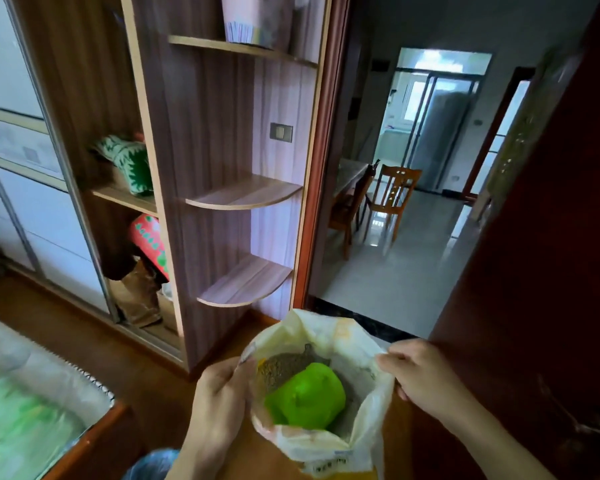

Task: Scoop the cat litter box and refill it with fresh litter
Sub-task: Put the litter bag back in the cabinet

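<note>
I hold an open white and yellow plastic litter bag (347,344) in front of me at the bottom centre of the head view. Brown-grey litter (284,367) shows inside it, with a bright green plastic scoop (305,396) lying on top. My left hand (219,393) grips the bag's left rim between thumb and curled fingers. My right hand (420,372) pinches the right rim, and the two hands hold the mouth spread wide. No litter box is in view.
A wooden wardrobe with corner shelves (243,195) stands ahead on the left. An open doorway (388,265) leads to a tiled room with wooden chairs (392,199). A dark red door (541,271) is on the right. A bed edge (32,410) lies bottom left.
</note>
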The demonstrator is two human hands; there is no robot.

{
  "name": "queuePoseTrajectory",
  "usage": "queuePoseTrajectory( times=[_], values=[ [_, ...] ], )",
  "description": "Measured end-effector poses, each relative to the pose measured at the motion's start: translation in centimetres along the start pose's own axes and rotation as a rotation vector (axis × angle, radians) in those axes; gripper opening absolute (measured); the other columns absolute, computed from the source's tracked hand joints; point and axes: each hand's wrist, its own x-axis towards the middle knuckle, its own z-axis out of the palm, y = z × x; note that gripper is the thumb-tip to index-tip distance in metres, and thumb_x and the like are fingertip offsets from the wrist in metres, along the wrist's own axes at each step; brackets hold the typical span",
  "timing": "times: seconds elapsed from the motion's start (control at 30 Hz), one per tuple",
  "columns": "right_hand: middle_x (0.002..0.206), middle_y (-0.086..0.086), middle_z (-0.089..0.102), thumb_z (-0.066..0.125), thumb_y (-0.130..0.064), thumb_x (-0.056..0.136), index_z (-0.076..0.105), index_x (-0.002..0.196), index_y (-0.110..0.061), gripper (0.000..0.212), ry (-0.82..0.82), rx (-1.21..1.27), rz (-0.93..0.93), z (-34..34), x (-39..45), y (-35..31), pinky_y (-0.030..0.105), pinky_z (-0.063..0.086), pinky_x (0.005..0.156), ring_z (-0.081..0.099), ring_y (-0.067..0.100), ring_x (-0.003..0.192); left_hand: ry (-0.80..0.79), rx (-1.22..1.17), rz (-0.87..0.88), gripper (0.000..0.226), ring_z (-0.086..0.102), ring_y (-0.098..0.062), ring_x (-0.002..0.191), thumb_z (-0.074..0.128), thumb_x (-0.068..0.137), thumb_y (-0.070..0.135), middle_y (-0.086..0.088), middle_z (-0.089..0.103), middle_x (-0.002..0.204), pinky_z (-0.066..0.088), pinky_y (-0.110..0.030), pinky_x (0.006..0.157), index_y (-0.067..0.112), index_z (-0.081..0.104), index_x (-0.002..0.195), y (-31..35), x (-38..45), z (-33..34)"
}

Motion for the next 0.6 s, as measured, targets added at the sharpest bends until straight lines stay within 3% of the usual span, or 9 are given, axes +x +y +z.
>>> queuePoseTrajectory(
  times=[0.1, 0.2, 0.27, 0.37, 0.43, 0.6],
  values=[
    [0.044, -0.001, 0.035, 0.061, -0.011, 0.090, 0.035, 0.052, -0.011, 0.047, 0.017, 0.002, -0.021, 1.1, 4.4, -0.1, 0.025, 0.033, 0.047, 0.043, 0.015, 0.040, 0.014, -0.005, 0.030, 0.038, 0.041, -0.009, 0.049, 0.056, 0.096, 0.007, -0.003, 0.048, 0.050, 0.030, -0.023, 0.045, -0.012, 0.054, 0.064, -0.3, 4.7, -0.1],
    [0.050, 0.002, 0.035, 0.062, -0.019, 0.091, 0.038, 0.056, -0.002, 0.045, -0.006, -0.018, -0.030, 2.2, 8.2, 0.2, 0.030, 0.031, 0.052, 0.041, 0.015, 0.047, 0.006, 0.033, 0.031, 0.045, 0.038, -0.011, 0.049, 0.059, 0.096, 0.014, 0.000, 0.041, 0.048, 0.027, -0.027, 0.048, -0.001, 0.048, 0.055, -0.7, 8.9, -0.3],
    [0.052, 0.001, 0.034, 0.062, -0.020, 0.090, 0.040, 0.056, -0.005, 0.044, -0.017, -0.018, -0.031, 2.8, 11.1, 0.4, 0.030, 0.029, 0.054, 0.042, 0.016, 0.049, -0.005, 0.048, 0.004, 0.048, 0.036, -0.013, 0.051, 0.063, 0.093, 0.023, 0.001, 0.039, 0.048, 0.025, -0.029, 0.051, 0.004, 0.045, 0.053, -1.1, 11.8, -0.4],
    [0.051, -0.001, 0.031, 0.062, -0.019, 0.088, 0.035, 0.051, -0.014, 0.045, -0.045, -0.003, -0.043, 3.5, 16.0, 0.8, 0.030, 0.028, 0.054, 0.041, 0.016, 0.048, 0.019, 0.031, -0.056, 0.044, 0.039, -0.013, 0.051, 0.063, 0.094, 0.016, -0.002, 0.044, 0.049, 0.026, -0.029, 0.052, 0.001, 0.053, 0.054, -2.2, 16.1, 0.3],
    [0.049, -0.003, 0.032, 0.060, -0.023, 0.085, 0.036, 0.049, -0.018, 0.044, -0.093, 0.006, -0.035, 3.6, 19.4, 1.3, 0.030, 0.029, 0.053, 0.042, 0.015, 0.048, 0.015, 0.025, -0.079, 0.046, 0.038, -0.013, 0.051, 0.068, 0.090, 0.022, -0.004, 0.044, 0.049, 0.025, -0.028, 0.050, 0.006, 0.052, 0.050, -2.2, 18.5, 1.5],
    [0.050, 0.000, 0.028, 0.057, -0.032, 0.074, 0.032, 0.053, -0.010, 0.039, -0.130, 0.053, -0.089, 2.6, 28.4, 3.6, 0.032, 0.025, 0.053, 0.036, 0.015, 0.047, -0.007, 0.069, -0.075, 0.044, 0.038, -0.012, 0.049, 0.068, 0.085, 0.030, 0.001, 0.043, 0.046, 0.027, -0.023, 0.043, 0.005, 0.057, 0.051, -1.7, 23.6, 5.7]
  ],
)
